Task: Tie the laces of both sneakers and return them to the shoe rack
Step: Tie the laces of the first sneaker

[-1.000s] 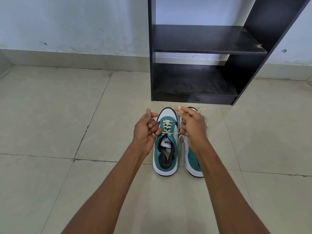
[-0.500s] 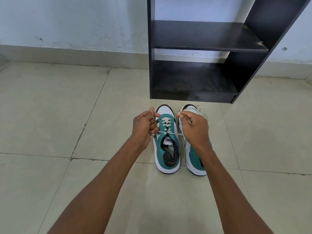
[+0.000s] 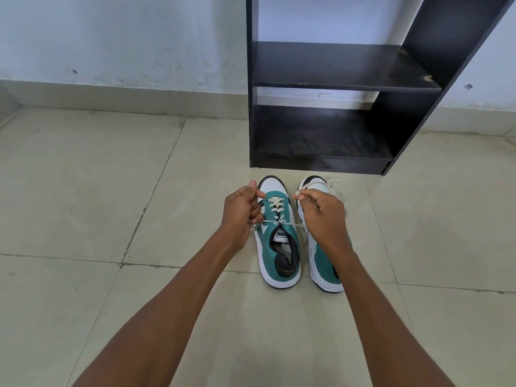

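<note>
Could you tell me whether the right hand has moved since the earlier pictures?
Yes. The right hand has drawn back from the shoe rack toward the person, uncovering the right sneaker's toe.

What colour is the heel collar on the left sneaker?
Black, on the left sneaker, against its teal upper and white sole; clearest in the head view.

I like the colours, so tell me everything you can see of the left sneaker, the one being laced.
The left sneaker is teal and white with a black heel collar, a white sole and cream laces. It stands upright on the tiled floor, toe toward the black rack, beside its pair. A label shows on the white tongue. The left hand and right hand pull its lace ends taut sideways; no bow shows yet.
</note>
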